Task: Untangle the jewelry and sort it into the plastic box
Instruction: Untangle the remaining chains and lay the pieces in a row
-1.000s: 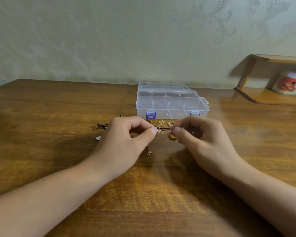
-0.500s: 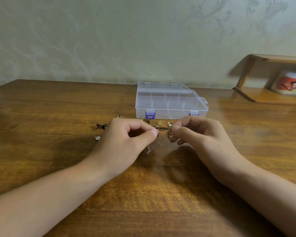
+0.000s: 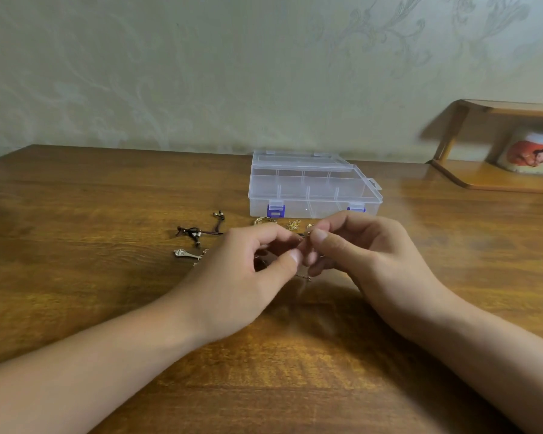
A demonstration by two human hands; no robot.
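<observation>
My left hand point(image 3: 248, 270) and right hand point(image 3: 358, 249) meet thumb to thumb, both pinching a thin chain point(image 3: 304, 277) that droops just below my fingertips. More gold jewelry point(image 3: 293, 223) lies right behind my fingers, the closed plastic box point(image 3: 311, 189) beyond it. A dark cord piece point(image 3: 198, 233) and a silver pendant point(image 3: 185, 254) sit to my left

Light: soft, warm, fairly dim, falling from above and slightly ahead. Glossy table point(image 3: 76, 277) is showing pale sheen toward its far edge. Both hands are casting diffuse shadows toward the near edge. Shelf point(image 3: 499, 180) at the far right corner is smearing with motion blur. Wide-angle bending is visible along the table's far edge.
</observation>
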